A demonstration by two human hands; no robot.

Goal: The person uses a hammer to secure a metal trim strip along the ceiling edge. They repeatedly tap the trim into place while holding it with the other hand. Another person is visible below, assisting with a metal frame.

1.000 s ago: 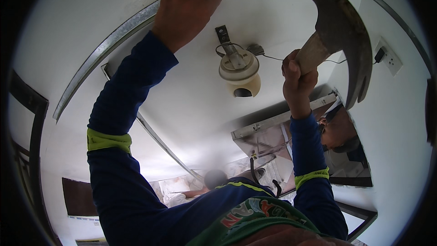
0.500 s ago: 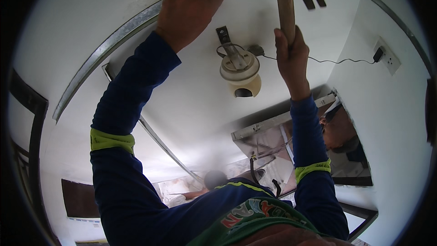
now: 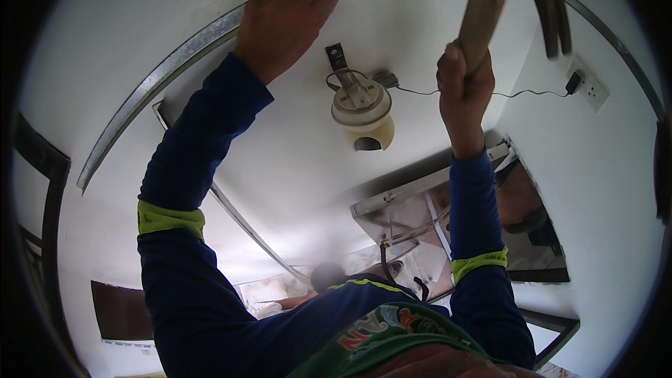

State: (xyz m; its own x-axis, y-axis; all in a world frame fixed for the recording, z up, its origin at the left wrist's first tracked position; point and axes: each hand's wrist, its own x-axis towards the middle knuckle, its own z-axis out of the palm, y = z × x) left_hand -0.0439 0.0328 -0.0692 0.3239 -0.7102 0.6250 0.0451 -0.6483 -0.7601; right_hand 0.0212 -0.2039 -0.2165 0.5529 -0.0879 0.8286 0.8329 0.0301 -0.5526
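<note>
A long, thin galvanized metal channel (image 3: pixel 161 70) runs along the wall at the top of the view, its line bent by the lens. My left hand (image 3: pixel 283 24) is closed over it, the fingers curled round its upper edge. To the right, my right hand (image 3: pixel 465 98) grips the wooden handle of a claw hammer (image 3: pixel 483 24), thumb along the handle. The hammer's dark head is at the top edge, claw hanging to the right, slightly smeared by motion. It overlaps the channel in the view; whether they touch I cannot tell.
A cream round device (image 3: pixel 360 112) hangs from a wall bracket between my arms, its cord running to a socket (image 3: pixel 591 87) at right. A glossy panel (image 3: pixel 409 220) is set below it. Another person (image 3: pixel 325 276) is lower down. A second metal strip (image 3: pixel 255 227) slants beside my left arm.
My right hand has swung the hammer to the right, and its head looks larger and tilted. My left hand has stayed on the channel; the whole view has shifted slightly.
</note>
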